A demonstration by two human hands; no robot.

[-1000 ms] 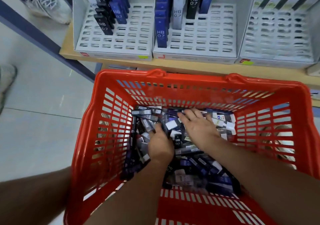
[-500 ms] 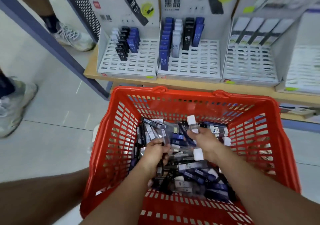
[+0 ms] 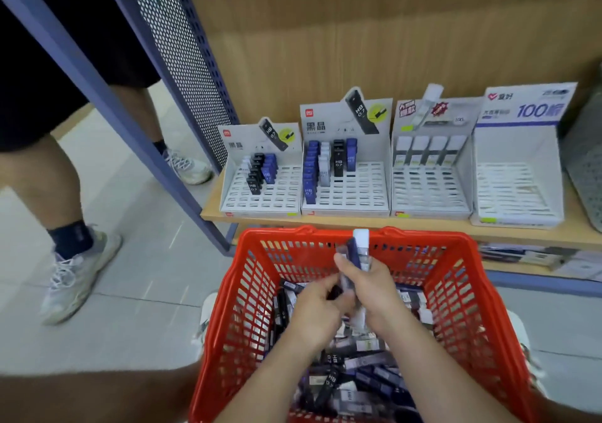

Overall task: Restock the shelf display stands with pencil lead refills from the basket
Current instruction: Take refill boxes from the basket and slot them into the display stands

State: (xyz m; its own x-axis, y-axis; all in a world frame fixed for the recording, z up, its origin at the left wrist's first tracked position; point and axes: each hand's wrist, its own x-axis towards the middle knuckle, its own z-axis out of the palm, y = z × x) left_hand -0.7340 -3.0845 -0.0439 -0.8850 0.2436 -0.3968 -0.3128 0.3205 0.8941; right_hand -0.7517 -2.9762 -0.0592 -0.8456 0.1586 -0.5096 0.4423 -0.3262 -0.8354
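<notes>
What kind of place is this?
Probably a stationery shop aisle: branded display stands holding pencil lead refills on a wooden shelf, and a red shopping basket full of more.

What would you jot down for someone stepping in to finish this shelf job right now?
Right grip holds a few refills upright over the red basket.
Left grip pinches the bunch's lower end.
Many more lie loose in the basket.
On the shelf, the first stand and second stand are partly filled, the third stand has only a back row, the fourth stand shows none.
Left to do: slot the held ones in, then keep refilling.
</notes>
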